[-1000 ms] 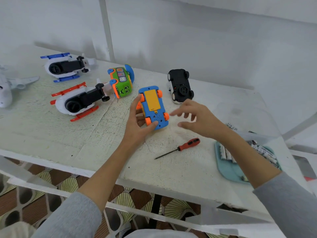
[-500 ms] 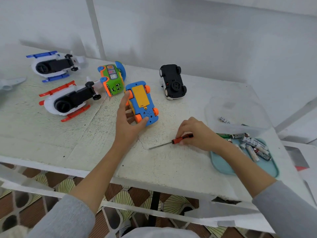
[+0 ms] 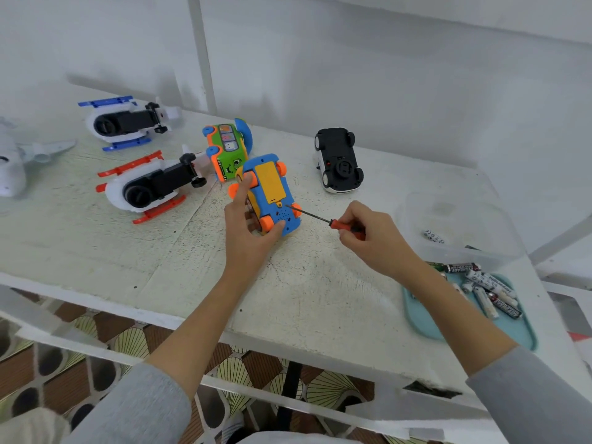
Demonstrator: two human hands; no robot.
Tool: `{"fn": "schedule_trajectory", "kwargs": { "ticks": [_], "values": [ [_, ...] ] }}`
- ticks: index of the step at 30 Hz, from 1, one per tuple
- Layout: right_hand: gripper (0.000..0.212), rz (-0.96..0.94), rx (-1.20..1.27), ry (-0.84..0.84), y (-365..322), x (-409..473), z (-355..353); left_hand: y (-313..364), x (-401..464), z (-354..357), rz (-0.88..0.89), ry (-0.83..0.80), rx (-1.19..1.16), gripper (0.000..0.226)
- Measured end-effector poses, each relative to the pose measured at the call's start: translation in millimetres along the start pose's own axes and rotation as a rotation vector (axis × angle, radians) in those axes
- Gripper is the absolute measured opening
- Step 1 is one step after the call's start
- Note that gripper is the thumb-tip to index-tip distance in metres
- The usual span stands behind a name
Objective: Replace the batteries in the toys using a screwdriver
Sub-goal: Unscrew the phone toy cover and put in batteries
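Left hand [image 3: 246, 232] gripping the blue toy car [image 3: 272, 195], belly-up mid-table, thumb under one end, a finger on an orange wheel. Right hand [image 3: 374, 238] clenched round the red-handled screwdriver [image 3: 333, 222], tip right at the yellow cover's edge. Crowding just behind: green toy [image 3: 228, 150], red-skid helicopter [image 3: 150, 187]; blue-skid helicopter [image 3: 125, 123] and black car [image 3: 339, 161] farther off. Batteries [image 3: 487, 288] heaped on the teal tray [image 3: 426, 322] beside the right wrist, near a clear tub [image 3: 455, 225].

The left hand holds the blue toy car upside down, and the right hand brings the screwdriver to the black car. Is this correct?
Not quite. In the head view the right hand brings the screwdriver to the blue toy car that the left hand holds, not the black car.
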State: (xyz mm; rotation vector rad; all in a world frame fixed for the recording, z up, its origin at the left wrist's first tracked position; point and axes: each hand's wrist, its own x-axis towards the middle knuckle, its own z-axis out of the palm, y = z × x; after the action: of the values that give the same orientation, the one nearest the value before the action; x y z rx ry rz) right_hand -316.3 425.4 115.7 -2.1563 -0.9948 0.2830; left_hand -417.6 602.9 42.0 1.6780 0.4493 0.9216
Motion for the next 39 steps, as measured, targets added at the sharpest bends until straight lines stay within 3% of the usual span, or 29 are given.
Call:
{"fn": "schedule_trajectory", "kwargs": {
  "ticks": [19,25,33,39],
  "values": [
    [0.009,-0.006,-0.07,-0.035,-3.2,4.1,-1.6,-3.4,-0.4,-0.4,0.012,-0.019,0.057,0.083],
    [0.003,-0.058,-0.224,-0.019,-4.1,5.5,-10.8,-4.9,-2.1,1.2,0.07,-0.01,0.135,0.081],
    [0.024,-0.144,-0.441,-0.056,-12.3,10.0,-19.2,-5.8,-1.3,1.0,0.171,0.018,0.309,0.081],
    [0.022,-0.177,-0.354,0.017,-17.7,11.1,-19.2,-3.5,-1.1,1.4,0.202,0.011,0.366,0.086]
  ]
}}
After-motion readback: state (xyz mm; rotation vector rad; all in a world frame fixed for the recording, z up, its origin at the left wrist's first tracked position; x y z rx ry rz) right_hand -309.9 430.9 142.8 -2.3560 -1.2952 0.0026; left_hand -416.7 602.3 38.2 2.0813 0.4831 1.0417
